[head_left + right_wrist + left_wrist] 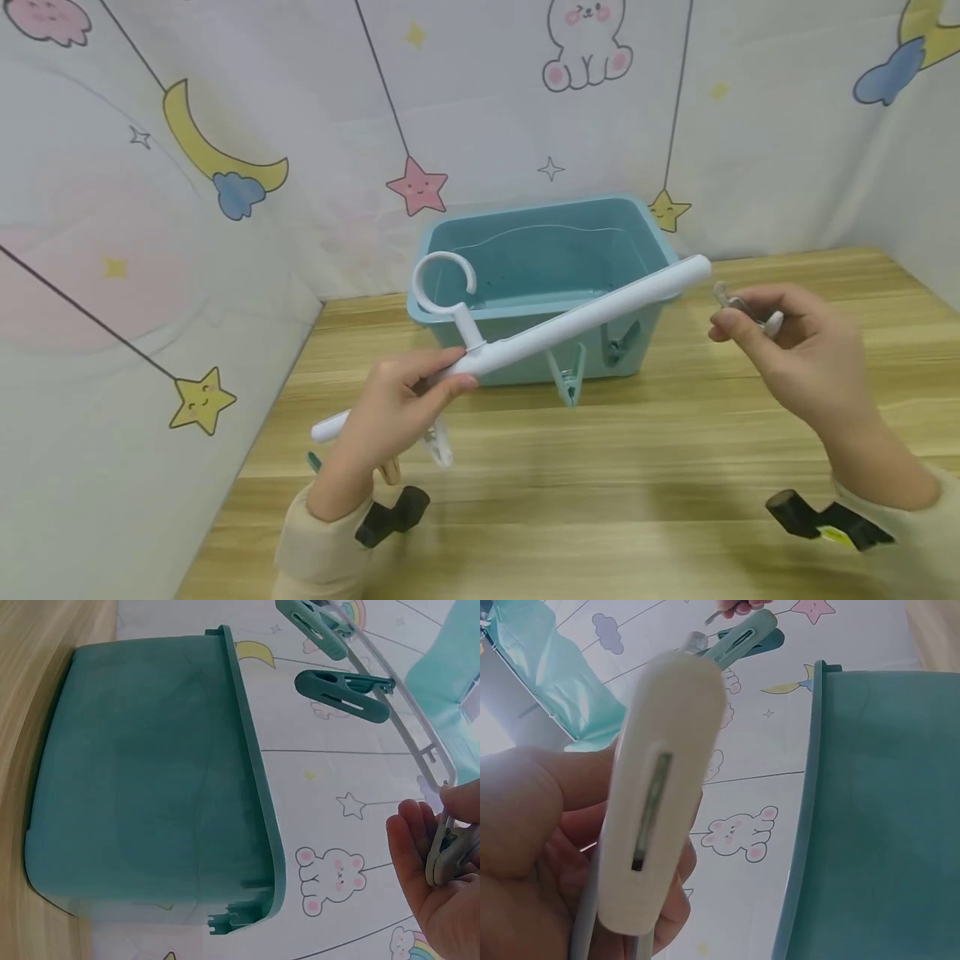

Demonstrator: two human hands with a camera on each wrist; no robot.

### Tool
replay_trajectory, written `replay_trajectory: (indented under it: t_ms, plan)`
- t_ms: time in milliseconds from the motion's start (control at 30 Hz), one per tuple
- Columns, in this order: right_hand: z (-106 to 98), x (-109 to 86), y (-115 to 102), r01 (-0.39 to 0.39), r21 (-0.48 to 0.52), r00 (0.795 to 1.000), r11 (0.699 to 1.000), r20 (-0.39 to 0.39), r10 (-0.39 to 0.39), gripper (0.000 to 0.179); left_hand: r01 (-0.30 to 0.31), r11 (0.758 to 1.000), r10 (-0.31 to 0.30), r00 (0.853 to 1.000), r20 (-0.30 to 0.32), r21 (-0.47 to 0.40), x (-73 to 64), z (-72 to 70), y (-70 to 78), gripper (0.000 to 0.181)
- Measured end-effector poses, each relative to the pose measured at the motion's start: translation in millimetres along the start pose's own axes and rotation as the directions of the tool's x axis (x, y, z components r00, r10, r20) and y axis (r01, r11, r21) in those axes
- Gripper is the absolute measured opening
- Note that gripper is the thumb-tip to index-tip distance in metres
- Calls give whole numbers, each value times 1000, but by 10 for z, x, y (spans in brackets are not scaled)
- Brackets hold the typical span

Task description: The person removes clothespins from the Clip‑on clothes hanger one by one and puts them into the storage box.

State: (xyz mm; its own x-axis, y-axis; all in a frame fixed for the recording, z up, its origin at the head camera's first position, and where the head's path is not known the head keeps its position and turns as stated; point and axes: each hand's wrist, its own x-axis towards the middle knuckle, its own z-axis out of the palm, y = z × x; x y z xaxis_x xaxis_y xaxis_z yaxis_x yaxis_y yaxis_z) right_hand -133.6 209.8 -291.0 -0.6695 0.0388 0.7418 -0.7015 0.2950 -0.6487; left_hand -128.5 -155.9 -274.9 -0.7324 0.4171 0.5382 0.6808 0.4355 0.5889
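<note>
My left hand point(397, 408) grips the middle of a white clip hanger point(592, 321) just below its round hook point(422, 283). The hanger slants, its right end higher. From it hang a light green clothespin point(570, 387), a dark green clothespin point(622, 343), a white clothespin point(437, 443) and a tan clothespin point(390, 472). Beyond the hanger's right end, my right hand point(806, 358) pinches a pale clothespin point(768, 323) with a small clear loop on top. In the right wrist view this clothespin point(450, 855) looks grey, close to the hanger's end. The left wrist view shows the white clothespin point(660, 802) large.
A teal plastic bin point(540, 218) stands behind the hanger at the back of the wooden table point(600, 500). Behind it hangs a white cloth point(480, 100) printed with stars, moons and animals. The left wall point(97, 400) carries the same print.
</note>
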Motion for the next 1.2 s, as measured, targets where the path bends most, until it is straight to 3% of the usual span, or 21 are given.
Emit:
replay_trajectory:
  t_ms: [167,333,400,533,600,833,1033,1200]
  plan:
    - [-30,213,-36,-128,-31,992,991,-25,128,17,-6,1000,6,1000,-17,3,-8,-52,0,27]
    - [-76,474,-8,-223,40,975,974,31,222,14,0,1000,0,1000,-16,0,-7,-76,1,27]
    - [-92,573,13,-284,10,957,959,60,282,11,3,1000,-3,1000,-15,-2,-9,-80,2,27]
    - [-86,741,51,-344,-183,924,921,111,367,8,-2,1000,2,1000,-12,3,-12,-82,4,26]
    - [-61,806,71,-340,-206,916,918,148,373,10,-5,1000,5,1000,-10,8,-14,-82,4,26]
    - [96,953,139,-307,-150,912,940,237,336,14,3,1000,-3,1000,-4,-2,-24,-82,4,24]
    - [225,991,198,-340,-138,881,930,299,367,21,6,1000,-6,1000,8,3,-29,-79,2,26]
    - [337,999,261,-331,-147,871,932,333,362,18,-4,1000,4,1000,7,16,-35,-78,6,26]
